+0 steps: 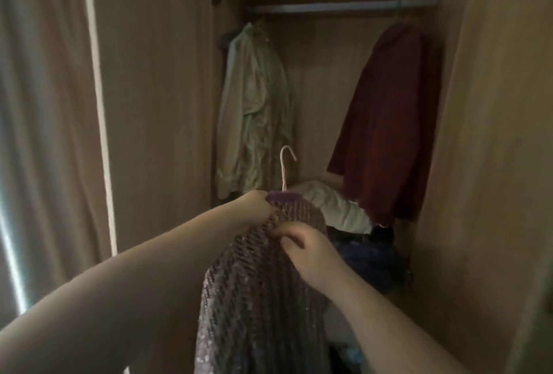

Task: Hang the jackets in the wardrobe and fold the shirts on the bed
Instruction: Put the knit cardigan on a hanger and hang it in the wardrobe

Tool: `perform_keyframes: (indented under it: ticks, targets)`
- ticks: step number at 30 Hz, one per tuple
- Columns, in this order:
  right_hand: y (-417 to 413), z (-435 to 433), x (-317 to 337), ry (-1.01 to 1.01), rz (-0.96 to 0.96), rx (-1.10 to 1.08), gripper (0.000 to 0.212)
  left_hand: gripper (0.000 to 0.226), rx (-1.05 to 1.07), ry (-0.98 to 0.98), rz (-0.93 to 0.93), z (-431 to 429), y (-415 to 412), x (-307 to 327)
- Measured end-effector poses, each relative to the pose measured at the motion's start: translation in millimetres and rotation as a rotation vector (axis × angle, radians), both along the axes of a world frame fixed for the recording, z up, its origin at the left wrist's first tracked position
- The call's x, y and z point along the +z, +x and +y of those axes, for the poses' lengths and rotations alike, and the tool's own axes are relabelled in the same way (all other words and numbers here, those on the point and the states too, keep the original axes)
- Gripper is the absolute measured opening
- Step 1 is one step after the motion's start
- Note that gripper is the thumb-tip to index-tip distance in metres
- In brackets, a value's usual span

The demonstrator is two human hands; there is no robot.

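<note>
Below the wardrobe rail (pixel 341 7): knit jacket (pixel 263 284) on hanger (pixel 286 168), not hung yet.
Left hand (pixel 254 206) grips, I think, the hanger's shoulder; right hand (pixel 305 249) pinches the knit. Next: lift the hook onto the rail's free middle.

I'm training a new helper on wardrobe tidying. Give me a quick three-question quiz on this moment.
1. True or false: the pink hanger hook is already on the rail.
2. Which garment hangs nearest the left wall? A) pale green jacket B) dark red jacket
3. Fill in: both the left hand and right hand grip the ___ garment.

Key: 1 false; 2 A; 3 knitted.
</note>
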State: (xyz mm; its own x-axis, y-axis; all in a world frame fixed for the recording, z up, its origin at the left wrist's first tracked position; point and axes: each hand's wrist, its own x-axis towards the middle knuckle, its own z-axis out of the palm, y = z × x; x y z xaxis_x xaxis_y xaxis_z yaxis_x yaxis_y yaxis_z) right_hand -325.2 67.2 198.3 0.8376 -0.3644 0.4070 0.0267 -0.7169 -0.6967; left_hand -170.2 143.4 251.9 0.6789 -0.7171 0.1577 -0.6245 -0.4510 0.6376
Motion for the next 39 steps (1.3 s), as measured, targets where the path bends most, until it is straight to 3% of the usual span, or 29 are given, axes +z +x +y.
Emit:
perform_keyframes:
  ticks: [6, 8, 11, 14, 15, 18, 23, 29, 34, 39]
  targets:
    - [76, -71, -2, -0.027, -0.142, -0.168, 0.030, 0.015, 0.142, 0.141, -0.632, 27, 52, 23]
    - [111, -91, 17, -0.172, -0.243, -0.225, 0.034, 0.010, 0.148, 0.112, -0.745, 30, 80, 39]
    - [164, -125, 56, -0.422, -0.238, -0.268, 0.041, 0.008, 0.143, 0.086, -0.854, 26, 126, 66]
    - [206, -160, 85, -0.465, -0.090, -0.209, 0.022, 0.012, 0.182, -0.003, -0.982, 16, 167, 89]
    - [217, -171, 91, -0.466, -0.119, -0.204, 0.015, 0.016, 0.215, -0.026, -1.002, 9, 182, 93]
    - [245, -199, 104, -0.565, -0.288, -0.310, 0.023, 0.034, 0.315, -0.001, -0.992, -18, 227, 101]
    - [288, -248, 128, -0.916, -0.429, -0.468, 0.033, 0.042, 0.255, -0.011, -0.955, -58, 288, 103]
    - [348, -312, 159, -0.806, -0.593, -0.510, 0.031, 0.030, 0.248, -0.027, -0.976, -113, 290, 144]
    - [397, -379, 225, -0.741, -0.697, -0.392, 0.031, 0.029, 0.533, -0.022, -1.279, -169, 292, 210]
    - [452, -426, 293, -0.604, -0.753, -0.279, 0.025, 0.032, 0.704, 0.028, -1.389, -227, 314, 286]
